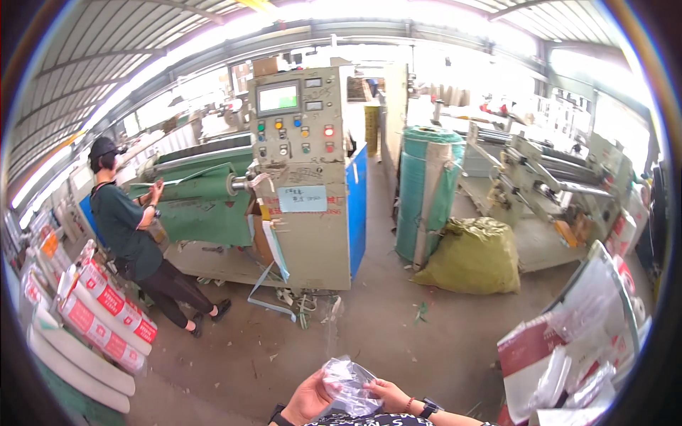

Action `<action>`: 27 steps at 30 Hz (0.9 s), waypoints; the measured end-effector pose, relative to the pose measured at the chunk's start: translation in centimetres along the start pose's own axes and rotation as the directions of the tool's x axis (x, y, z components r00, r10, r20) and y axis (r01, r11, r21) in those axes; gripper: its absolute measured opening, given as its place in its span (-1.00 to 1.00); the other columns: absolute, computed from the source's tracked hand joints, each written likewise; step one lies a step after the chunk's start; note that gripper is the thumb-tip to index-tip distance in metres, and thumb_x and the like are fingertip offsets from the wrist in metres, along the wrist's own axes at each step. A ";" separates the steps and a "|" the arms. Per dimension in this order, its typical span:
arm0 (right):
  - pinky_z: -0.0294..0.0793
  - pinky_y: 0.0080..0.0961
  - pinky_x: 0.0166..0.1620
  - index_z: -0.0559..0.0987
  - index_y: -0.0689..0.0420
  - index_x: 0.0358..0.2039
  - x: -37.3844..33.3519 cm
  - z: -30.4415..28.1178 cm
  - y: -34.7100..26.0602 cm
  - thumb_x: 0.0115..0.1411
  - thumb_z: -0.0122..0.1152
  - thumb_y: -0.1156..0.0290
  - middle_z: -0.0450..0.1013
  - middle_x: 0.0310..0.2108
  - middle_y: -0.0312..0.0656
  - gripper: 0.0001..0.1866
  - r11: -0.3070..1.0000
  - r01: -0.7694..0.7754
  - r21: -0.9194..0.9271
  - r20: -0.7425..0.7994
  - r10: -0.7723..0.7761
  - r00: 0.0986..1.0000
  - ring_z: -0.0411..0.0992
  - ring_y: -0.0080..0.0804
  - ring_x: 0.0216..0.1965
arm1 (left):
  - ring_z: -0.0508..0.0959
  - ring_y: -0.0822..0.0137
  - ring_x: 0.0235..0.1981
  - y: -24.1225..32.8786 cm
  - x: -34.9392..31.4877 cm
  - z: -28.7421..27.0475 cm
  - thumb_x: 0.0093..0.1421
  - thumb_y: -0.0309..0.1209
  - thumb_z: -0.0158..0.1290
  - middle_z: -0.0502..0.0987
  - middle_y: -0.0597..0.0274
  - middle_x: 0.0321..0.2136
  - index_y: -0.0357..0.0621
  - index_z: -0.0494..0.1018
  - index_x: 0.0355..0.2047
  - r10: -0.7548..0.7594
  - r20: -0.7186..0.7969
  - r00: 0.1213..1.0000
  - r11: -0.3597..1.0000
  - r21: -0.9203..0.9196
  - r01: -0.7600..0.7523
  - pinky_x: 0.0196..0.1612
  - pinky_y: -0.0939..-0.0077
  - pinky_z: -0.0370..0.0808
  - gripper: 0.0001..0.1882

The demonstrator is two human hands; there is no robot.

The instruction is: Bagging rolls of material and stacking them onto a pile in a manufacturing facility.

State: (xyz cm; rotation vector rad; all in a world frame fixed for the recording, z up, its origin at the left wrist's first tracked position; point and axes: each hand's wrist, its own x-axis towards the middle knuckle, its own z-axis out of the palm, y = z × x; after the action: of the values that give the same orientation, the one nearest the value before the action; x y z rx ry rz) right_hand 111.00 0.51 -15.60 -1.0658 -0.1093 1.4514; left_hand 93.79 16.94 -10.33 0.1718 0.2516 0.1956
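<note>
A crumpled sheet of clear plastic film [348, 383] is held low in front of me, between both hands. My left hand [310, 399] grips its left side, with the fingers partly behind the film. On the right side, my right hand [387, 392] pinches the edge between thumb and fingers. Light shines off the film's folds, and whether anything lies inside it I cannot make out. Dark bands sit on both my wrists.
Ahead stands a grey control cabinet [305, 234] with buttons and a screen. A co-worker [128, 220] handles green material [206, 209] at a roller machine. A green roll [426, 192] and a full yellow-green sack [472, 259] are right of centre; wrapped rolls [106, 312] lie left.
</note>
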 end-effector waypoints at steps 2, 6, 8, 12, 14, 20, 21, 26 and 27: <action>0.51 -0.46 -0.07 0.49 0.16 -0.18 2.3 -1.3 -2.5 0.30 0.09 0.33 0.48 -0.22 -0.28 -0.82 0.985 -0.088 0.146 0.072 0.078 0.994 0.49 -0.47 -0.18 | 0.52 0.27 -0.17 0.3 0.9 4.5 0.35 -0.32 -0.10 0.55 0.14 -0.16 -0.21 0.42 -0.11 0.191 -0.183 0.964 0.980 0.098 -0.176 -0.01 0.32 0.44 -0.75; 0.52 -0.46 -0.11 0.48 0.19 -0.21 8.1 -1.7 -6.5 0.36 -0.07 0.30 0.50 -0.30 -0.24 -0.76 0.945 -0.119 0.304 0.097 0.094 0.991 0.49 -0.42 -0.25 | 0.36 0.45 -0.49 1.3 2.3 5.4 0.35 -0.32 -0.11 0.42 0.38 -0.51 -0.18 0.40 -0.25 0.190 -0.442 0.877 0.982 0.071 -0.177 -0.34 0.53 0.34 -0.81; 0.50 -0.50 -0.23 0.47 0.19 -0.24 10.9 -1.7 -7.7 0.38 -0.13 0.27 0.46 -0.41 -0.27 -0.73 0.798 -0.126 0.589 0.084 0.095 0.992 0.43 -0.44 -0.40 | 0.30 0.50 -0.56 1.9 2.0 0.3 0.35 -0.32 -0.11 0.32 0.43 -0.59 -0.15 0.37 -0.31 0.170 -0.311 0.935 0.972 -0.103 -0.211 -0.38 0.56 0.31 -0.82; 0.33 -0.53 -0.27 0.50 0.19 -0.16 15.5 -0.2 -8.9 0.38 -0.14 0.14 0.21 -0.57 -0.43 -0.63 0.530 -0.679 0.508 0.799 0.003 0.601 0.21 -0.52 -0.51 | 0.23 0.58 -0.67 6.1 1.8 -2.8 0.35 -0.33 -0.15 0.23 0.50 -0.68 -0.10 0.35 -0.39 0.336 -0.213 0.917 0.899 -0.216 -0.380 -0.46 0.61 0.31 -0.81; 0.35 -0.53 -0.26 0.50 0.18 -0.14 15.3 2.4 -10.4 0.39 -0.14 0.12 0.25 -0.54 -0.42 -0.61 0.699 -0.623 0.352 0.715 0.229 0.661 0.24 -0.56 -0.46 | 0.24 0.58 -0.70 9.8 1.6 -5.3 0.34 -0.32 -0.14 0.23 0.52 -0.70 -0.09 0.36 -0.41 0.520 -0.158 0.839 0.820 -0.181 -0.543 -0.48 0.59 0.36 -0.80; 0.41 -0.49 -0.10 0.52 0.13 -0.10 22.0 2.9 -13.4 0.38 -0.14 0.01 0.51 -0.17 -0.33 -0.55 0.874 -0.476 -0.098 0.414 0.471 0.779 0.41 -0.49 -0.17 | 0.25 0.57 -0.69 19.3 10.4 -3.7 0.34 -0.39 -0.13 0.20 0.55 -0.74 -0.02 0.35 -0.50 0.501 -0.289 0.816 0.819 -0.145 -0.555 -0.51 0.66 0.30 -0.78; 0.42 -0.46 -0.12 0.51 0.10 -0.11 21.7 4.2 -15.3 0.37 -0.12 0.02 0.51 -0.19 -0.33 -0.58 0.905 -0.419 -0.074 0.316 0.420 0.851 0.41 -0.48 -0.19 | 0.27 0.54 -0.66 20.7 12.0 -5.0 0.33 -0.38 -0.10 0.23 0.51 -0.71 -0.03 0.38 -0.45 0.445 -0.150 0.883 0.866 -0.179 -0.467 -0.51 0.65 0.31 -0.82; 0.49 -0.31 -0.10 0.48 0.10 0.00 22.5 7.5 -21.8 0.28 0.02 0.03 0.46 -0.14 -0.26 -0.55 0.964 -0.232 0.128 0.073 0.224 0.972 0.42 -0.34 -0.14 | 0.24 0.58 -0.64 22.5 20.4 0.6 0.31 -0.20 0.02 0.27 0.52 -0.64 -0.07 0.42 -0.33 0.297 -0.207 0.932 0.953 0.128 -0.275 -0.54 0.71 0.22 -0.78; 0.49 -0.31 -0.10 0.48 0.10 0.00 24.1 7.3 -21.8 0.28 0.02 0.03 0.46 -0.14 -0.26 -0.55 0.964 -0.239 0.115 0.074 0.231 0.970 0.42 -0.34 -0.14 | 0.25 0.61 -0.63 22.5 21.4 1.6 0.30 -0.18 0.03 0.29 0.53 -0.62 -0.08 0.43 -0.29 0.262 -0.132 0.956 0.951 0.204 -0.233 -0.55 0.71 0.21 -0.77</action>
State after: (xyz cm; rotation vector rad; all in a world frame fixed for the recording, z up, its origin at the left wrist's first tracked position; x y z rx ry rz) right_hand 127.23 29.17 -10.33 -0.9583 0.0662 1.6824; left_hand 110.71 43.04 -9.33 0.3757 0.4069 0.4381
